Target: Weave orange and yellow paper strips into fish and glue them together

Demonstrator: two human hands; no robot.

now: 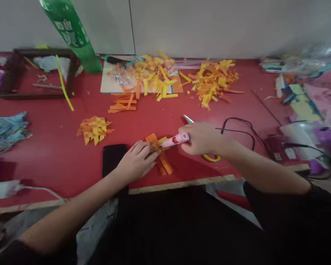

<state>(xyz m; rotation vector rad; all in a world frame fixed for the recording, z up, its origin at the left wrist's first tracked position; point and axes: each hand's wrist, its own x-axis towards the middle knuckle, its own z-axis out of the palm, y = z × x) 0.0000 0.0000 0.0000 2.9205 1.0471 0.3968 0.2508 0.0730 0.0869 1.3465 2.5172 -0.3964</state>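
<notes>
My right hand (202,139) grips a pink glue gun (176,140) whose tip points left at a small bundle of orange and yellow paper strips (160,154) on the red table (57,147). My left hand (138,162) lies on those strips with its fingers pressed together on their left end. A black cord (237,127) runs right from the glue gun. A woven orange and yellow paper mat (95,129) lies to the left of my hands.
A black phone (113,156) lies by my left wrist. Scissors with a yellow handle (209,157) sit under my right hand. Heaps of cut strips (212,79) and a board (113,82) lie at the back. A dark wooden frame (37,73) and green bottle (71,33) stand at back left.
</notes>
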